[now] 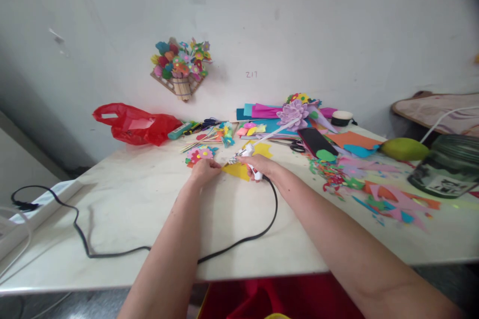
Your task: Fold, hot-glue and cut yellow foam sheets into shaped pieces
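Note:
My right hand (262,165) is wrapped round a white hot glue gun (246,151), its nozzle pointing left. A long, pale glue stick (275,132) sticks out of its back, up and to the right. My left hand (206,170) is closed in a pinch just left of the nozzle; what lies between the fingertips is too small to make out. Under the gun lies a yellow foam sheet (235,170), with more yellow behind it. Cut-out foam flowers (200,154) lie beside my left hand.
A black cord (239,245) runs from the gun to a power strip (45,202). At the back are a red plastic bag (134,127), thin sticks and coloured sheets. Right of my hands lie scissors (298,146), a phone (314,140), foam scraps (396,197) and a glass jar (445,164).

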The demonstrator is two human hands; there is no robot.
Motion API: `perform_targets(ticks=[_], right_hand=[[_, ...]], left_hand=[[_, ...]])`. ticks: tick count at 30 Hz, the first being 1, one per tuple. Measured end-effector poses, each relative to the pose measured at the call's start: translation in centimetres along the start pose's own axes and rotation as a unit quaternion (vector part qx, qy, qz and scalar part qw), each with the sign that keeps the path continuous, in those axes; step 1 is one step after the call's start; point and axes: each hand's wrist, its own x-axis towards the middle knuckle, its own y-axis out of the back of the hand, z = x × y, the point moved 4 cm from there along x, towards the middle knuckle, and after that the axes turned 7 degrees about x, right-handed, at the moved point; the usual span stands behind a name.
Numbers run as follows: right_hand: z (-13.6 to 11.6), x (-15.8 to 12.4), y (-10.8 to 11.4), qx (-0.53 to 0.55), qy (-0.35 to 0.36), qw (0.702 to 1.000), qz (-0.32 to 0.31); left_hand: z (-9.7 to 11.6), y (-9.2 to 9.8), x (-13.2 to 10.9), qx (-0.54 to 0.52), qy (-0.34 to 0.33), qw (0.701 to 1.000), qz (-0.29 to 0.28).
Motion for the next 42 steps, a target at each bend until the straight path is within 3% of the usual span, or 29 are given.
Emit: perform_targets(ticks=[31, 35, 42], right_hand=[[0.1, 0.2, -0.2, 0.012, -0.006, 1.000, -0.028], [0.1, 0.6, 0.7, 0.056, 0.005, 0.998, 0.011], [-0.3, 0.2, 2.1, 0.123, 0.029, 0.982, 0.141]], left_hand=[[-0.1, -0.3, 0.1, -0.030, 0.006, 1.000, 0.007], [-0.1, -0.3, 0.1, -0.029, 0.000, 1.000, 0.013], [0.1, -0.2, 0.0, 0.005, -0.017, 1.000, 0.009]])
